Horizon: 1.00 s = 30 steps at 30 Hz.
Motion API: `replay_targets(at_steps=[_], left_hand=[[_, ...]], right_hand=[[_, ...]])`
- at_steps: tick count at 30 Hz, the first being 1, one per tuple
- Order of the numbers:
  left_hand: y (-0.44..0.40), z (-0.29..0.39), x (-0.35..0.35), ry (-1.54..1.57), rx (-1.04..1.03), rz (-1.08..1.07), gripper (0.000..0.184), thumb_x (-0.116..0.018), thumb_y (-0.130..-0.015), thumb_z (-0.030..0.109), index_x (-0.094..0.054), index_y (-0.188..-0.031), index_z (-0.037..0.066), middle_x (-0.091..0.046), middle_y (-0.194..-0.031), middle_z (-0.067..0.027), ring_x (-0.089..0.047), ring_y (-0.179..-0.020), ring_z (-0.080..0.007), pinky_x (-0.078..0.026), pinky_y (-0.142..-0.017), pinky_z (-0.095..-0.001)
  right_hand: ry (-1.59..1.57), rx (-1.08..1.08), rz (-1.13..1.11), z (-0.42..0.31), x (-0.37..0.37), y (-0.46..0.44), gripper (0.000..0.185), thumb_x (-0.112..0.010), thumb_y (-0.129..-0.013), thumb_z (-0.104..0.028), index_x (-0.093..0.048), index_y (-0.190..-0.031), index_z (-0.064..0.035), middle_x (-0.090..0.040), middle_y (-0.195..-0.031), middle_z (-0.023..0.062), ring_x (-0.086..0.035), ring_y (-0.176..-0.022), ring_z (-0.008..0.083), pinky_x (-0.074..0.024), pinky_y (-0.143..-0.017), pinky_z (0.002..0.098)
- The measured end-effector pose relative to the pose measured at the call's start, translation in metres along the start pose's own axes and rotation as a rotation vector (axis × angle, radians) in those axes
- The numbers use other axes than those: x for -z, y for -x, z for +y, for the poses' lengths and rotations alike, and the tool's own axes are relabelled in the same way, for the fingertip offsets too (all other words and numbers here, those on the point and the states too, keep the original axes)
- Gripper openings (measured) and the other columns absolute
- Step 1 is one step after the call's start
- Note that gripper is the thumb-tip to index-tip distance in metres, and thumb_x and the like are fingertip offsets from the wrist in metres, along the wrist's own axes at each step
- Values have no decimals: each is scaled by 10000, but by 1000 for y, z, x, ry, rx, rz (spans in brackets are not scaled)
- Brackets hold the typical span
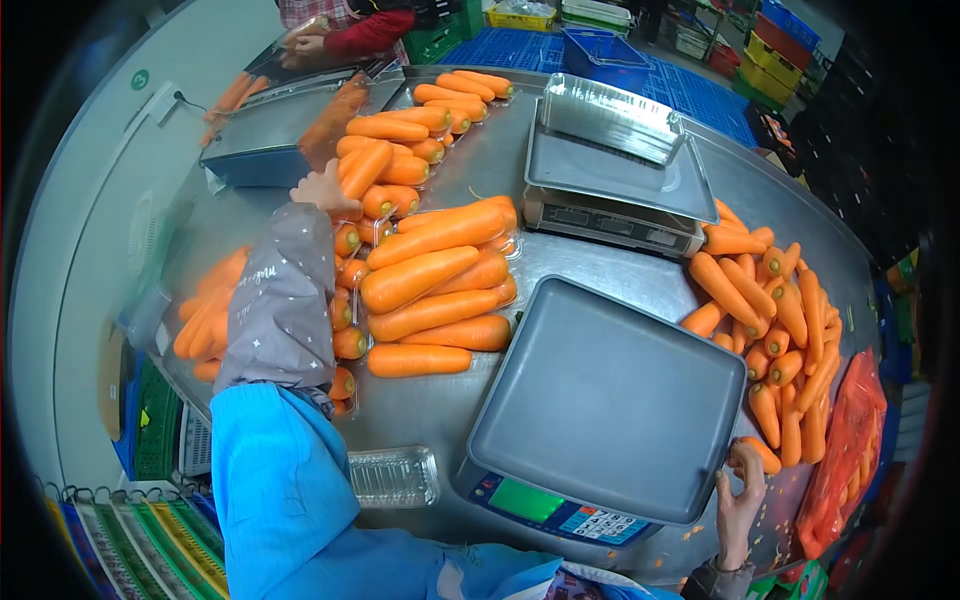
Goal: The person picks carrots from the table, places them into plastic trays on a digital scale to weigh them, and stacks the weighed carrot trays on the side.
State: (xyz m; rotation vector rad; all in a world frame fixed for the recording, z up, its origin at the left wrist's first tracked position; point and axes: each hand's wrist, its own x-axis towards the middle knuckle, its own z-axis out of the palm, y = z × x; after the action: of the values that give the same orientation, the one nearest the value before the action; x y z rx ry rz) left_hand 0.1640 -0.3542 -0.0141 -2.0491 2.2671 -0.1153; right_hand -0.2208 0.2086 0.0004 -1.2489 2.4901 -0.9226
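My left hand [328,190] reaches to the packed carrots at the upper left, its fingers against a carrot [367,170] that lies across the others. Below it, several large carrots [420,280] fill clear trays. At the lower right, my right hand [741,490] is beside the corner of the near scale's grey pan [610,400], its fingers bent and apart, with nothing in them. The pan is bare. An unpacked clear tray [393,477] lies left of that scale. A heap of loose carrots [785,330] is on the right.
Behind the near scale stands another scale [620,170] with clear trays [612,117] on it. A red bag of carrots [848,450] lies at the right edge. Across the table is a co-worker's hand [309,44] by a metal machine [265,150]. A blue crate [605,58] is behind.
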Motion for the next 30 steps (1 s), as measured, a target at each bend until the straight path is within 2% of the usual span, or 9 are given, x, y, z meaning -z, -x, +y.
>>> replay_targets(at_steps=[6, 11, 13, 14, 16, 19, 23, 24, 30], left_hand=[[-13, -26, -14, 110, -97, -107, 895, -700, -603, 545, -379, -1337, 144, -498, -1261, -148, -466, -1190, -327, -376, -963, -504], [99, -4, 24, 499, -634, 467, 442, -662, -784, 248, -535, -1155, 43, -581, -1074, -169, -554, -1018, -317, -448, -849, -374], [178, 13, 47, 702, -665, 267, 327, -609, -788, 101, -556, -1093, -3, -599, -873, -111, -594, -840, -232, -468, -741, -331], [211, 12, 45, 661, -649, 199, 195, -633, -785, 180, -584, -887, 22, -585, -795, -135, -584, -733, -299, -475, -645, -372], [272, 2, 32, 539, -802, -119, 135, -615, -774, 166, -582, -803, 39, -558, -691, -109, -567, -688, -283, -463, -628, -361], [352, -28, -6, 317, -769, -668, 416, -646, -783, 402, -557, -986, 51, -559, -972, -145, -562, -882, -339, -462, -734, -414], [426, -50, -48, 313, -807, -525, 493, -754, -659, 254, -513, -1038, 52, -520, -970, -148, -543, -915, -345, -470, -757, -410], [431, -54, -62, 344, -809, -404, 434, -749, -640, 141, -520, -995, 44, -528, -917, -138, -548, -860, -333, -470, -717, -404], [435, -64, -76, 443, -757, -283, 210, -706, -672, 41, -569, -829, 16, -540, -768, -133, -558, -742, -320, -451, -623, -397]], right_hand=[[-29, -67, 12, 3, 0, -1, 380, -619, -685, 54, -550, -1056, 11, -555, -1101, 115, -538, -836, 211, -433, -754, 315], [-89, -16, 28, 8, 1, 3, 366, -611, -708, 55, -548, -1066, 12, -558, -1101, 115, -536, -838, 190, -438, -742, 299], [-119, -2, 36, 8, 1, 6, 358, -605, -716, 58, -549, -1067, 14, -564, -1084, 119, -538, -831, 190, -442, -737, 295], [-144, 4, 48, 8, 1, 8, 350, -599, -724, 61, -550, -1067, 15, -570, -1066, 123, -541, -824, 189, -445, -732, 291], [-140, 22, 53, 9, 3, 10, 347, -600, -724, 66, -552, -1064, 17, -576, -1043, 124, -545, -805, 191, -451, -721, 289], [-118, 75, 84, 11, 5, 17, 338, -622, -714, 73, -567, -1044, 23, -594, -984, 122, -561, -750, 192, -468, -689, 286], [-76, 110, 74, 4, 11, 26, 316, -614, -725, 66, -584, -1036, 20, -598, -908, 97, -591, -722, 151, -477, -678, 262], [-102, 103, 76, 2, 12, 29, 312, -640, -721, 50, -586, -1026, 16, -602, -930, 110, -586, -712, 173, -480, -661, 276], [-140, 119, 56, 9, 17, 40, 313, -679, -731, -27, -602, -1035, -25, -621, -968, 101, -599, -705, 182, -496, -617, 299]])
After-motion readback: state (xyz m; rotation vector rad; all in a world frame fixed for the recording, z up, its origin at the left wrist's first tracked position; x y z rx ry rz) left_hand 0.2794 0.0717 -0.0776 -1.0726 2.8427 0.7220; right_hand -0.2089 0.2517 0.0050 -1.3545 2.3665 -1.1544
